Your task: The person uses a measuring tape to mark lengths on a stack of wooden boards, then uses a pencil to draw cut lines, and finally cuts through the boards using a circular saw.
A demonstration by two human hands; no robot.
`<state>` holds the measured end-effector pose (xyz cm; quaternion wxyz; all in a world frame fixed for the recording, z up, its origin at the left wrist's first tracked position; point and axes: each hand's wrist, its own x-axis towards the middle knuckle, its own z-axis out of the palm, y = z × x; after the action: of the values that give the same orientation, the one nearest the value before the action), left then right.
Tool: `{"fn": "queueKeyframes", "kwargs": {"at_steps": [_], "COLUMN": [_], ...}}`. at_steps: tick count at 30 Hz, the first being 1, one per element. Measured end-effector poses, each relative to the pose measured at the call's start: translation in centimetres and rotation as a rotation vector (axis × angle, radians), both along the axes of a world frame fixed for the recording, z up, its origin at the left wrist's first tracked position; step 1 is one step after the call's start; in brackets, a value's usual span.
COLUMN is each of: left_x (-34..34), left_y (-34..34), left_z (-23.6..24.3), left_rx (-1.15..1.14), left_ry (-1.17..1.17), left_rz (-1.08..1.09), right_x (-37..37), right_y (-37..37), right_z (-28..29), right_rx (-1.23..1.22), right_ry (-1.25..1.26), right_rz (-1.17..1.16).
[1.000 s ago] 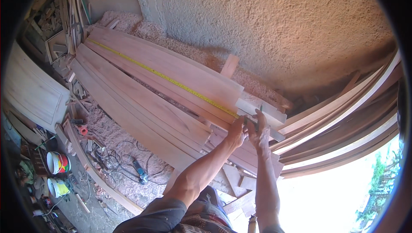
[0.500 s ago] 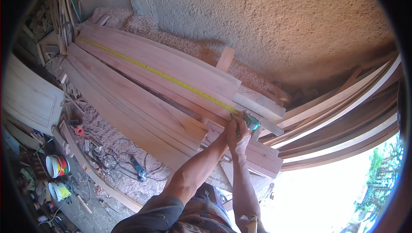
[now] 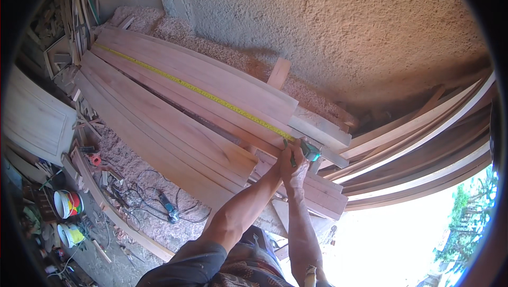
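Observation:
A yellow tape measure blade (image 3: pixel 203 94) lies stretched along the planks (image 3: pixel 174 59), from their far left end to the green tape measure case (image 3: pixel 311 152) near their right end. My right hand (image 3: pixel 298 169) is closed at the case, holding it against the wood. Right beside it, partly overlapping, my left hand (image 3: pixel 286 159) is closed with a thin dark green pencil-like stick (image 3: pixel 288 147) at its fingers. The stick's tip is close to the blade's right end. The overlap hides parts of both hands' fingers.
More long boards (image 3: pixel 159 128) lie nearer me, with a narrow gap between the groups. Curved boards (image 3: pixel 413 155) are stacked at the right. A rough wall (image 3: pixel 328 33) rises behind. On the shavings-covered floor are a blue power tool (image 3: pixel 170 210), cords and paint buckets (image 3: pixel 69 203).
Almost nothing has moved. Both hands stay at the tape measure case, and the view has shifted very slightly.

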<state>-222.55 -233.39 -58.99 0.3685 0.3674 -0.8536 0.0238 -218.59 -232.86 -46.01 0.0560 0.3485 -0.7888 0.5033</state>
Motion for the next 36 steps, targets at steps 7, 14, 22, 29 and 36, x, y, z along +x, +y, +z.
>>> {"fn": "queueKeyframes", "kwargs": {"at_steps": [7, 14, 22, 29, 36], "left_x": [0.9, 1.6, 0.6, -1.3, -0.5], "left_y": [-1.6, 0.2, 1.0, 3.9, -0.4], "left_z": [0.2, 4.4, 1.9, 0.9, -8.0], "left_rx": [-0.231, -0.038, -0.274, -0.458, -1.718], "left_ry": [-0.283, -0.327, -0.78, -1.188, -1.388], "left_rz": [-0.003, -0.064, 0.07, 0.319, 0.787], "right_x": [0.1, -0.3, -0.3, -1.1, 0.0], "right_y": [-0.5, 0.0, 0.2, 1.0, -0.4], "right_z": [-0.3, -0.1, -0.3, -0.6, 0.0], "right_rx": [0.022, 0.025, 0.076, 0.077, 0.045], "right_ry": [0.081, 0.03, 0.022, 0.01, 0.012], "right_rz": [0.019, 0.002, 0.004, -0.013, 0.022]}}
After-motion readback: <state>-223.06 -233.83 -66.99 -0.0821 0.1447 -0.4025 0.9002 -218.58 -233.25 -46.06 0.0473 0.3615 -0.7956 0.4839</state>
